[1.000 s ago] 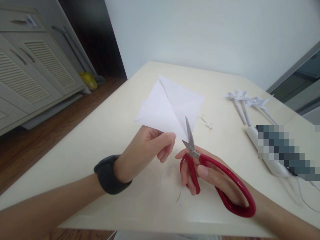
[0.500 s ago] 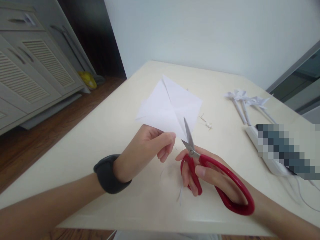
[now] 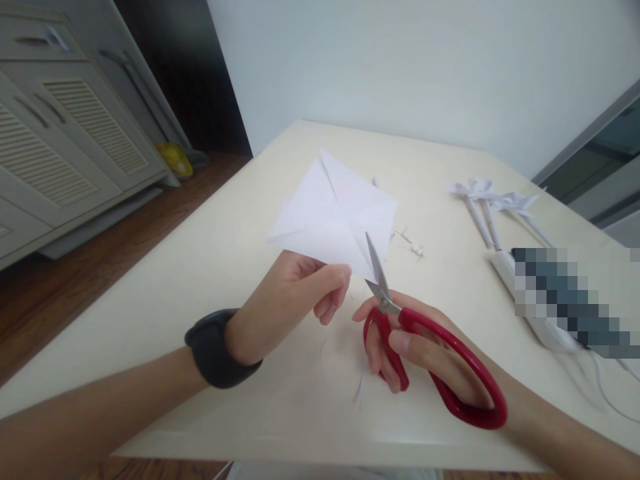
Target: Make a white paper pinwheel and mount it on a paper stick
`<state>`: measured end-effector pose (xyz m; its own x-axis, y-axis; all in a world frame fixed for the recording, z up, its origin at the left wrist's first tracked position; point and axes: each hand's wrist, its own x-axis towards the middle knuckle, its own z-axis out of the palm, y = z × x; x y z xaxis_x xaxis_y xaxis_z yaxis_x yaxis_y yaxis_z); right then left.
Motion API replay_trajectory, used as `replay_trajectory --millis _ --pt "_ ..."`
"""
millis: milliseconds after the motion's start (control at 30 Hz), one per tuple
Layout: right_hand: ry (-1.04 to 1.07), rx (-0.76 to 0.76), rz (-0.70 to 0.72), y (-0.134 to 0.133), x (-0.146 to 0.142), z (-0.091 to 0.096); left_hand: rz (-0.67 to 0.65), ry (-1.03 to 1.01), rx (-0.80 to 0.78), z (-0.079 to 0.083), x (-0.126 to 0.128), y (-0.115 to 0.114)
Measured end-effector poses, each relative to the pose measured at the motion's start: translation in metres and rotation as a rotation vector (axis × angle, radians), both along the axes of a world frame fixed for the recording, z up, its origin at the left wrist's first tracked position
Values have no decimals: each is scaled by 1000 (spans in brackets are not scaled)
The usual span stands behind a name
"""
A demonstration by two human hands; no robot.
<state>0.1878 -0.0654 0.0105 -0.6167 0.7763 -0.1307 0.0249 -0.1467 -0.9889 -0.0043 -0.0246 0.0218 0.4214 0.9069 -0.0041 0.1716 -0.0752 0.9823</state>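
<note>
Currently, the left hand (image 3: 305,287) pinches the creased paper (image 3: 325,217) above the table (image 3: 215,260); the right hand (image 3: 425,353) holds scissors (image 3: 384,303), parted at its near corner. Creasing looks done, cutting barely begun.

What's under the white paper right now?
Part of the left hand goes under the paper, above the table. A small pale thing peeks past its far right edge. Whatever else lies beneath is covered.
</note>
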Motion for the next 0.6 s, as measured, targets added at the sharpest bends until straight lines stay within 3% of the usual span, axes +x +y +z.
replay_trajectory --millis 600 --pt "78 2 46 0 1 -4 -69 -9 -13 1 0 0"
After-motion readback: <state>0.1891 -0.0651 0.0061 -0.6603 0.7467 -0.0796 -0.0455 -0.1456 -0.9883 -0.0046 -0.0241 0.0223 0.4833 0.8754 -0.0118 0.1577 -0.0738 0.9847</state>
